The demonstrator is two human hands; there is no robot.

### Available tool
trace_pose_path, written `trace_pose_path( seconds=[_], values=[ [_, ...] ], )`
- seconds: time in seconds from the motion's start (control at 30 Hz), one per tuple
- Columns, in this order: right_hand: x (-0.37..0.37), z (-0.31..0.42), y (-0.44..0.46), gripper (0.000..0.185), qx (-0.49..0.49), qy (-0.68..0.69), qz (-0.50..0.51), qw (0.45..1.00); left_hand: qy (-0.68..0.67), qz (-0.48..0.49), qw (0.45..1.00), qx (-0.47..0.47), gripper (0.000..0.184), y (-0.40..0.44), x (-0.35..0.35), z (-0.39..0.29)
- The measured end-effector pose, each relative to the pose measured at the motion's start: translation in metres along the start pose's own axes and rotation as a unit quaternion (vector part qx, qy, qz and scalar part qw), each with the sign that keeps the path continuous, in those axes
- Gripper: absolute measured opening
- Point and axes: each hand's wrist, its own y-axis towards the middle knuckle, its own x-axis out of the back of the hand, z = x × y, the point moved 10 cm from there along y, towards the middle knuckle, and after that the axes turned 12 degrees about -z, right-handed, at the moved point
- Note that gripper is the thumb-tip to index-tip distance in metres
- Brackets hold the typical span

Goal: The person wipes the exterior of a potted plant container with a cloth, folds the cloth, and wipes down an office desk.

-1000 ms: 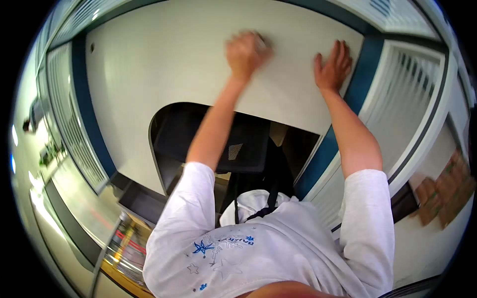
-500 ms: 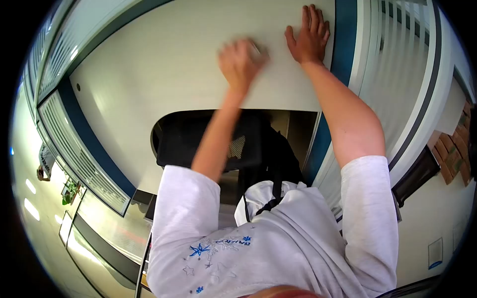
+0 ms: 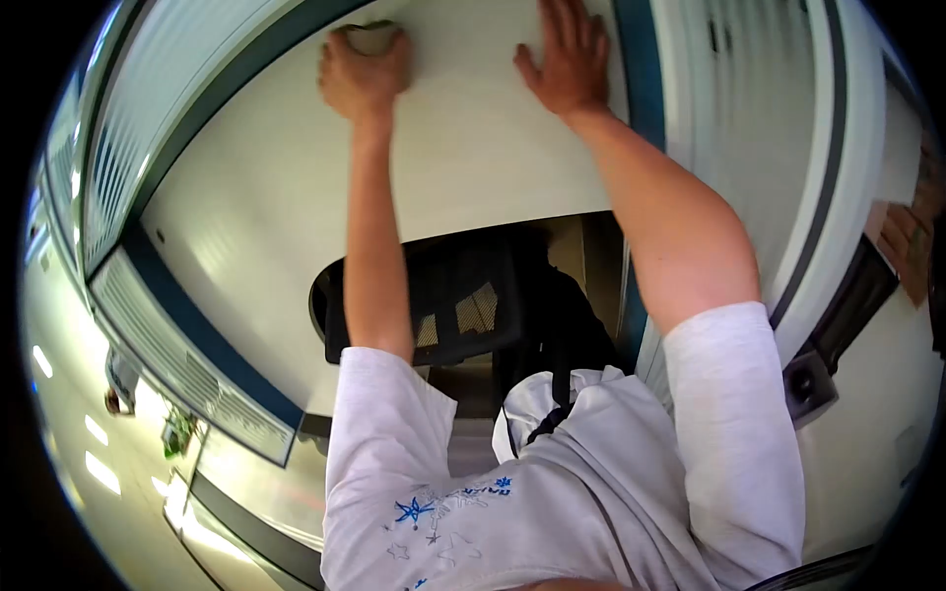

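My left hand [image 3: 361, 77] is at the far side of the pale desk [image 3: 266, 197], its thumb and fingers curled round a small, flat, rounded thing [image 3: 372, 40] with a dark edge. It is too blurred to name. That hand is low over the desktop or resting on it. My right hand [image 3: 572, 64] lies palm down near the desk's right end, fingers stretched and holding nothing. The upper fingertips reach the top edge of the view.
Blue-edged partitions with striped glass [image 3: 212, 384] border the desk. A black mesh chair [image 3: 453, 305] sits in the cut-out before me, near a dark bag [image 3: 562, 315]. A speaker-like box [image 3: 810, 386] stands at the right. Far left are a plant [image 3: 177, 431] and a person [image 3: 120, 379].
My left hand has swept left and away from me across the desk with the small thing. My right hand stays flat near the right edge. The whole view has shifted slightly.
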Motion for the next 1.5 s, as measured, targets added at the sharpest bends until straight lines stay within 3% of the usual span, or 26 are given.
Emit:
trace_pose_path(
  seconds=[0.1, 0.27, 0.37, 0.47, 0.63, 0.7, 0.77, 0.87, 0.93, 1.07, 1.13, 1.17, 1.3, 1.47, 1.5],
  values=[
    [0.000, -0.001, 0.000, 0.081, 0.006, 0.015, -0.011, 1.000, 0.011, -0.061, 0.997, -0.042, 0.055, 0.001, -0.001, -0.025],
    [-0.001, -0.006, -0.002, 0.080, 0.018, 0.015, -0.084, 0.996, -0.065, 0.097, 0.986, -0.123, 0.056, -0.124, 0.044, -0.077],
    [0.000, -0.006, -0.006, 0.079, 0.023, 0.010, -0.102, 0.994, -0.137, 0.135, 0.972, -0.133, 0.060, -0.207, 0.092, -0.103],
    [-0.003, -0.006, -0.004, 0.078, 0.015, -0.016, -0.076, 0.997, -0.158, 0.138, 0.963, -0.168, 0.060, -0.232, 0.103, -0.112],
    [-0.003, -0.008, -0.004, 0.078, 0.020, -0.020, -0.061, 0.998, -0.214, 0.204, 0.940, -0.173, 0.055, -0.182, 0.073, -0.107],
    [-0.004, -0.011, -0.006, 0.079, 0.015, -0.018, -0.063, 0.998, -0.183, 0.126, 0.961, -0.166, 0.051, -0.137, 0.048, -0.091],
    [-0.006, -0.010, -0.008, 0.081, 0.015, -0.016, -0.078, 0.997, -0.144, 0.069, 0.983, -0.091, 0.050, -0.081, 0.026, -0.084],
    [-0.010, -0.008, -0.006, 0.083, 0.015, -0.089, -0.045, 0.995, -0.144, 0.044, 0.983, -0.107, 0.053, -0.034, -0.009, -0.104],
    [-0.008, -0.008, -0.004, 0.083, 0.005, -0.079, -0.027, 0.996, -0.106, 0.078, 0.987, -0.087, 0.051, -0.030, -0.025, -0.111],
    [-0.012, -0.008, -0.005, 0.081, 0.012, -0.060, -0.036, 0.997, -0.182, 0.011, 0.974, -0.137, 0.052, -0.073, 0.009, -0.117],
    [-0.009, -0.010, -0.003, 0.080, 0.016, -0.048, -0.051, 0.997, -0.200, 0.068, 0.970, -0.122, 0.050, -0.110, 0.032, -0.117],
    [-0.007, -0.010, -0.004, 0.080, 0.017, -0.037, -0.056, 0.998, -0.187, 0.136, 0.967, -0.111, 0.054, -0.133, 0.042, -0.113],
    [-0.001, -0.008, -0.005, 0.078, 0.039, -0.022, -0.079, 0.996, -0.156, 0.232, 0.948, -0.151, 0.059, -0.216, 0.103, -0.080],
    [-0.002, -0.008, -0.005, 0.077, 0.031, -0.028, -0.066, 0.997, -0.032, 0.212, 0.969, -0.120, 0.057, -0.195, 0.148, 0.029],
    [-0.002, -0.007, -0.004, 0.077, 0.032, -0.029, -0.066, 0.997, -0.033, 0.200, 0.977, -0.069, 0.059, -0.182, 0.147, 0.073]
  ],
)
